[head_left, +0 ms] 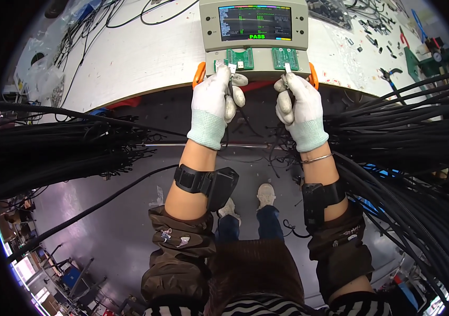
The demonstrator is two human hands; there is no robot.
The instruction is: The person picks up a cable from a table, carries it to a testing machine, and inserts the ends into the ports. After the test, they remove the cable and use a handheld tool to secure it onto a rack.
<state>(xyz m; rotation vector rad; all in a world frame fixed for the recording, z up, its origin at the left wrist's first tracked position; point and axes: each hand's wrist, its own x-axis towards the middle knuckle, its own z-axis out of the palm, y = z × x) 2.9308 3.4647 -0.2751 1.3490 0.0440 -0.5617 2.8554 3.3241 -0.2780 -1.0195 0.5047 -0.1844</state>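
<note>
My left hand [208,100], in a white glove with a mint cuff, pinches the end of a black cable by its pale plug [232,68]. That plug is at the lower edge of the left green circuit board [243,54]. In the same kind of glove, my right hand [304,102] grips another cable end, its white plug [287,67] against the lower edge of the right green board [283,54]. Whether either plug is seated cannot be made out. Both boards sit on the front ledge of a beige tester [210,32], whose lit screen [256,23] shows rows of text.
Orange handles [199,74] flank the tester on the white table [145,58]. Thick bundles of black cables hang at left [61,147] and right [393,121]. Pliers [390,79], small black parts and a green hand press [424,60] lie or stand on the right.
</note>
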